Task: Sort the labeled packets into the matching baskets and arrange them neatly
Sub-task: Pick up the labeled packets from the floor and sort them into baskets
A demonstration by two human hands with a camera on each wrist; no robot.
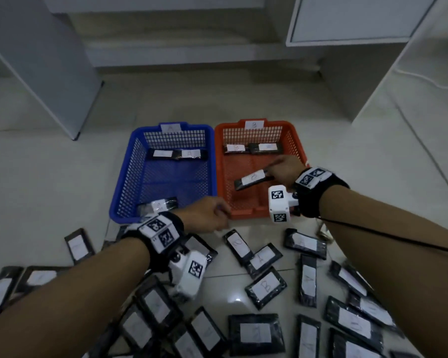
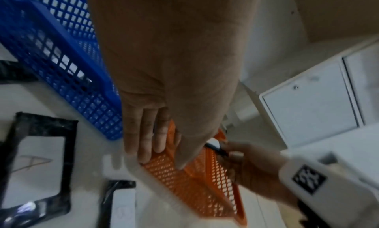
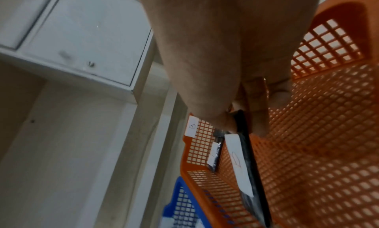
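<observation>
- The right hand [image 1: 286,169] reaches into the orange basket [image 1: 296,140], thumb and fingers pinching the near end of a black packet [image 1: 252,180] with a white label.
- That packet hangs tilted over the middle of the orange basket's floor; whether its far end touches the mesh I cannot tell.
- Two more packets [image 1: 254,148] lie side by side along the orange basket's far wall, under a tag marked B [image 1: 254,124].
- The left hand [image 1: 209,215] holds nothing; it sits over the floor at the near edges of the two baskets, where they meet. In the left wrist view its fingers [image 2: 143,134] are straight and together, by the orange basket's near corner.
- The blue basket [image 1: 119,200] stands just left of the orange one, sides touching. It holds packets along its far wall [image 1: 177,154] and one marked A [image 1: 157,205] at its near left corner.
- Many loose labelled packets [image 1: 265,286] lie scattered on the tiled floor [image 1: 62,177] in front of both baskets.
</observation>
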